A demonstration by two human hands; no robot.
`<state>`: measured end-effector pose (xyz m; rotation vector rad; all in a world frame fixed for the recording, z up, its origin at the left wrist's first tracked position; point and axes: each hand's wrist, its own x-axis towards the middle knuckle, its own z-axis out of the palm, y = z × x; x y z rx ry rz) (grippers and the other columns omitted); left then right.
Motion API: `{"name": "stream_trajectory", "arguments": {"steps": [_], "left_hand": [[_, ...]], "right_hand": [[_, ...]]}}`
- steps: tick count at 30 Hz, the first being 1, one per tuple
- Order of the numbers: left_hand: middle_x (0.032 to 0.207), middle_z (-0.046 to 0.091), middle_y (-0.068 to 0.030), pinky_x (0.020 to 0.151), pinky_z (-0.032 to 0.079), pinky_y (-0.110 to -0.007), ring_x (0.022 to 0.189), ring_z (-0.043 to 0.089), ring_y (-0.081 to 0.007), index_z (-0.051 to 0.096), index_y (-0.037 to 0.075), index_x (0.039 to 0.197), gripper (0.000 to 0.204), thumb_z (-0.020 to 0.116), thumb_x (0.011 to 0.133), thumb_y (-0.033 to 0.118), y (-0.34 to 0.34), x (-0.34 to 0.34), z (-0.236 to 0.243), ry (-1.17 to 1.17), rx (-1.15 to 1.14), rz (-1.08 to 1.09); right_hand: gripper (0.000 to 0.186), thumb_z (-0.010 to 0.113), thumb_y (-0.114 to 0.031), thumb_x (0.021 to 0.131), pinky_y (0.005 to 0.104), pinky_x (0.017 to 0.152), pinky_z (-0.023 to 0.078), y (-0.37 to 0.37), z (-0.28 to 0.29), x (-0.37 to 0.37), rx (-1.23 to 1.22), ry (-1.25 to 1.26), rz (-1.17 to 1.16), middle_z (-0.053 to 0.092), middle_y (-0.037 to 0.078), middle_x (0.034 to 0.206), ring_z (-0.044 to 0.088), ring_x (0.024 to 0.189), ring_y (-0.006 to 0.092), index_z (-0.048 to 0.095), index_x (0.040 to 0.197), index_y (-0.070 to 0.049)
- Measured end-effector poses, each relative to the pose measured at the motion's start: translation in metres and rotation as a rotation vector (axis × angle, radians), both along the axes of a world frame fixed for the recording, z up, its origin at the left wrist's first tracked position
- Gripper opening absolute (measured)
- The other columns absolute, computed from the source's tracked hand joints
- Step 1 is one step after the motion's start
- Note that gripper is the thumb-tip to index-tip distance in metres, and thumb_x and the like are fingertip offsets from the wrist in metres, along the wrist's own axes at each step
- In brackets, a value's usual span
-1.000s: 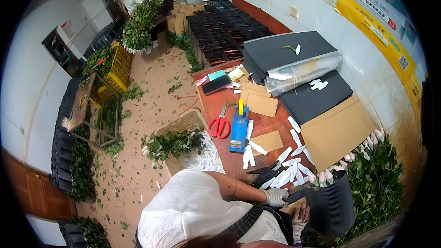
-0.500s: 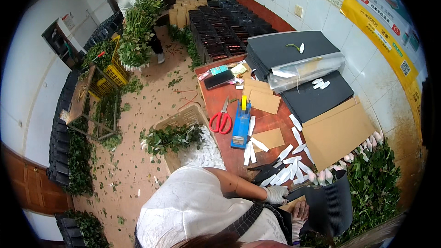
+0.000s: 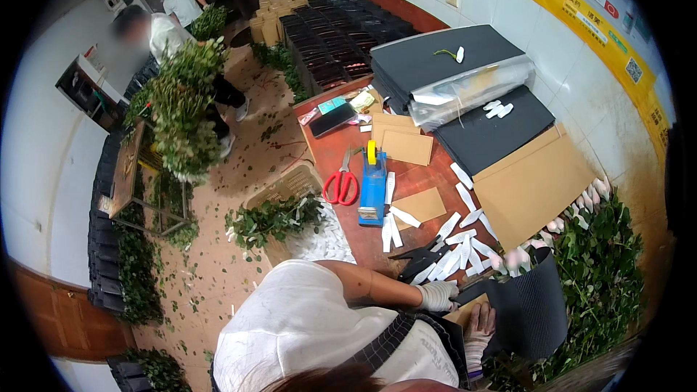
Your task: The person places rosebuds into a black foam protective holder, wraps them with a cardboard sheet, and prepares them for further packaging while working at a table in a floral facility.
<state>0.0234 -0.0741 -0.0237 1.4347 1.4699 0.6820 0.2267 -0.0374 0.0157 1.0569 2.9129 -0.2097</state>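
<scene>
Black corrugated sheet [image 3: 536,313]: likely light, springy, crease-prone; best held by edges.
Right hand [image 3: 479,328]: fingers over cardboard [image 3: 462,312], grip unclear.
Left hand [image 3: 438,295]: closure cannot tell.

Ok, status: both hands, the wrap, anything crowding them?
Left hand by the black wrap, grip unclear. Right hand on the brown card. Wrap's far end curled up, pale pink buds at its edge. White sleeves scattered close by.
</scene>
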Motion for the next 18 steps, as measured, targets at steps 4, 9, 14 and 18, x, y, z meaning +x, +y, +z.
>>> {"name": "stream_trajectory", "arguments": {"steps": [4,9,14,18], "left_hand": [[0.094,0.055,-0.0214,0.075,0.043,-0.042,0.086,0.056,-0.0371,0.06,-0.001,0.086,0.031,0.06,0.074,0.028,-0.005,-0.002,0.005,0.012,-0.02,-0.001],[0.092,0.055,-0.0206,0.078,0.043,-0.042,0.087,0.055,-0.0366,0.059,0.0,0.088,0.032,0.059,0.074,0.029,0.0,-0.005,0.015,0.001,-0.069,-0.12],[0.102,0.054,-0.0193,0.084,0.043,-0.041,0.098,0.053,-0.0349,0.06,0.003,0.098,0.035,0.056,0.074,0.027,0.001,-0.015,0.013,-0.021,-0.165,-0.184],[0.102,0.052,-0.0239,0.084,0.042,-0.044,0.098,0.051,-0.0389,0.056,0.002,0.089,0.032,0.058,0.077,0.031,-0.003,-0.014,0.005,0.112,-0.047,-0.062]], "right_hand": [[0.101,0.079,-0.034,0.049,0.0535,0.097,0.028,-0.003,-0.002,0.001,-0.025,-0.018,0.0,0.032,0.016,0.133,0.03,0.124,0.0411,0.029,0.131,-0.005],[0.098,0.077,-0.04,0.053,0.055,0.096,0.029,-0.011,-0.001,0.005,0.003,0.034,-0.048,0.034,0.016,0.134,0.031,0.124,0.0411,0.031,0.133,-0.005],[0.092,0.076,-0.05,0.054,0.0558,0.097,0.029,-0.009,0.023,-0.004,-0.087,0.198,-0.065,0.04,0.016,0.131,0.031,0.127,0.0372,0.042,0.127,-0.006],[0.09,0.073,-0.057,0.056,0.052,0.101,0.025,-0.007,0.025,0.001,-0.124,0.182,-0.092,0.036,0.012,0.135,0.029,0.128,0.0335,0.045,0.127,-0.009]]}}
